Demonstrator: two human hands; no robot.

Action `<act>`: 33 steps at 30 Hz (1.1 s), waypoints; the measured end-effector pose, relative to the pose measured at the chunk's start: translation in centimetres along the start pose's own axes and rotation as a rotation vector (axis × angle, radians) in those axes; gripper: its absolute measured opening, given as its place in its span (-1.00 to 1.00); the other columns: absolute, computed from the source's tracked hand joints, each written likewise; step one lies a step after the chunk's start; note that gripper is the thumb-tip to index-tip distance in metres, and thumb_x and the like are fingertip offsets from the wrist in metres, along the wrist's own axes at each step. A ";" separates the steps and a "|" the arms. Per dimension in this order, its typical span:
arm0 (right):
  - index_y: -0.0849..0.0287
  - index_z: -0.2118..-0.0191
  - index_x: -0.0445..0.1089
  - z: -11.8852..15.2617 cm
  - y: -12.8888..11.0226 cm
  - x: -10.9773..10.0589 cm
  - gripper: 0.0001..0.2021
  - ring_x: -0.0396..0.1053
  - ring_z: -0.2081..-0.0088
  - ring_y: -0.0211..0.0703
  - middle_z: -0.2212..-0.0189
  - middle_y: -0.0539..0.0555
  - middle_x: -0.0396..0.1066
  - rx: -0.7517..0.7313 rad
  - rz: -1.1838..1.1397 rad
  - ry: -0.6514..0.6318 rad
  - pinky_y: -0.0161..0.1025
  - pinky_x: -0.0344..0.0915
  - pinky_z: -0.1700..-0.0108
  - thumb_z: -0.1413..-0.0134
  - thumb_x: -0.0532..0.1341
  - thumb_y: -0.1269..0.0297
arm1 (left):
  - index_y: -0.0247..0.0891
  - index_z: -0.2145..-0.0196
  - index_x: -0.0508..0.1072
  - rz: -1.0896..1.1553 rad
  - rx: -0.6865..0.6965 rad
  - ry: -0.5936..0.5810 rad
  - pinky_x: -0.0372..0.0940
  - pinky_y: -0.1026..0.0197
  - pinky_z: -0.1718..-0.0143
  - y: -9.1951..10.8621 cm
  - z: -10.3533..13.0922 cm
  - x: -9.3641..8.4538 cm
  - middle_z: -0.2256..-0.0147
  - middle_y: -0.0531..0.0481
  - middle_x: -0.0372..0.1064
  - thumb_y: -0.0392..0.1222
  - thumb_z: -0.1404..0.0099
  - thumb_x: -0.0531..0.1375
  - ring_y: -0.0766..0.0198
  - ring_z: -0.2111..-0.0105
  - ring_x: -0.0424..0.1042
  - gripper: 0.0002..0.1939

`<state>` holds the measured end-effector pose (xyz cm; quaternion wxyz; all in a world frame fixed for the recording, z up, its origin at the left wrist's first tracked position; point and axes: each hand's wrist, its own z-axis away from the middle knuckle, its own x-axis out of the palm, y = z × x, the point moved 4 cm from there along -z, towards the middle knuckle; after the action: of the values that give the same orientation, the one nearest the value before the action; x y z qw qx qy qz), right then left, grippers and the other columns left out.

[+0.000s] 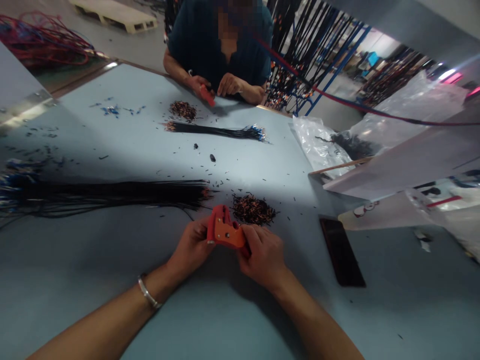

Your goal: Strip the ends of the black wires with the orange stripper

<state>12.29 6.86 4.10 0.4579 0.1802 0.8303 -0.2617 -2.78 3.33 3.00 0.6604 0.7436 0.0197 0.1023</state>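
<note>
Your right hand [264,255] covers most of the handles of the red-and-orange wire stripper [227,232]. Your left hand [193,245] has its fingertips partly hidden at the tool's left side, so you cannot tell whether they pinch a wire. Both your forearms run out of view at the near edge. The long black wire bundle [112,195] is cut off at the left, its blue-and-white ends blurred. Across the table, the top of the person [221,50] is cut off, and the red tool [207,95] there is too blurred to make out. The print on the white bag [390,212] at right is too blurred to read.
</note>
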 end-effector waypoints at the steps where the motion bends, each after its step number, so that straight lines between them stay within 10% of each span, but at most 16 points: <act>1: 0.21 0.26 0.34 0.0 0.0 0.0 -0.80 0.37 0.46 -0.13 0.45 0.09 0.46 0.000 0.002 0.005 -0.24 0.23 0.39 0.10 0.12 0.40 | -0.29 0.45 0.53 0.013 -0.003 -0.004 0.36 0.30 0.41 -0.1 0.0 0.0 0.48 0.02 0.52 -0.07 -0.14 0.32 0.30 0.50 0.43 -0.79; 20: 0.21 0.32 0.32 -0.3 0.7 -0.5 -0.91 0.25 0.56 -0.23 0.55 0.02 0.36 0.109 -0.231 -0.042 -0.30 0.10 0.49 0.00 0.12 0.36 | -0.28 0.28 0.51 -0.157 0.042 0.059 0.34 0.27 0.34 -0.7 0.2 -0.3 0.39 -0.02 0.50 -0.10 -0.28 0.16 0.27 0.39 0.44 -0.78; 28: 0.21 0.25 0.34 0.2 0.7 0.5 -0.74 0.34 0.44 -0.20 0.43 0.05 0.38 0.619 -1.377 -0.338 -0.28 0.30 0.42 -0.01 0.27 0.13 | -0.26 0.32 0.46 -0.469 0.023 0.258 0.21 0.36 0.53 -0.6 0.0 -1.3 0.55 0.12 0.35 -0.15 -0.27 0.13 0.38 0.55 0.31 -0.84; 33: 0.25 0.22 0.40 1.5 0.7 1.8 -0.72 0.44 0.42 -0.13 0.40 0.10 0.47 0.765 -1.673 -0.395 -0.21 0.38 0.39 0.06 0.32 0.21 | -0.22 0.32 0.50 -0.571 0.106 0.318 0.29 0.32 0.36 -0.5 0.1 -1.6 0.43 0.07 0.47 -0.19 -0.28 0.15 0.33 0.41 0.42 -0.87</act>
<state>12.71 6.59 1.69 0.1635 -0.3844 0.4549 -0.7865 -4.23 3.00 2.28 0.6116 0.7160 0.3356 0.0266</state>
